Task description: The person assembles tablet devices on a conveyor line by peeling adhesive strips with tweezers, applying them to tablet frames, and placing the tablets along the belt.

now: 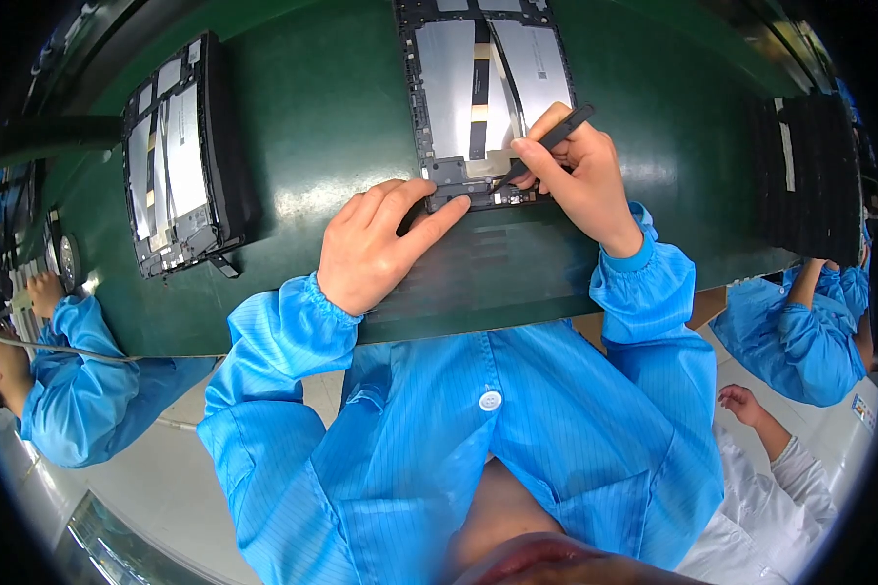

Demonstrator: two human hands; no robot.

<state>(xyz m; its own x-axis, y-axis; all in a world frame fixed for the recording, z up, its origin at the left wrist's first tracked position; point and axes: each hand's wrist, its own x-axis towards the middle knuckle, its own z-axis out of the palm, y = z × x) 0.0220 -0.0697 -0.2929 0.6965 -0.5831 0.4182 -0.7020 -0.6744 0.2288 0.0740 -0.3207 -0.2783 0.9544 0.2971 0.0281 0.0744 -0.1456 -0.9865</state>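
Note:
An opened tablet (449,88) lies before me, its inside facing up, with silver battery cells, a black-and-gold ribbon cable and a thin black cable along its length. My right hand (585,175) is closed around black tweezers (554,135), whose pointed end reaches the small board (510,196) at the tablet's near edge. Steadying the near left corner is my left hand (380,234), thumb and forefinger apart and resting on the frame. It grips no tool. Part of the tablet's right side is hidden behind my right hand.
On the green table (302,117), a stack of similar opened tablets (180,156) stands to the left. A tall stack of black flat pieces (815,175) is at the right. Co-workers in blue sleeves (88,380) sit on both sides; a person in white (761,507) is behind at lower right.

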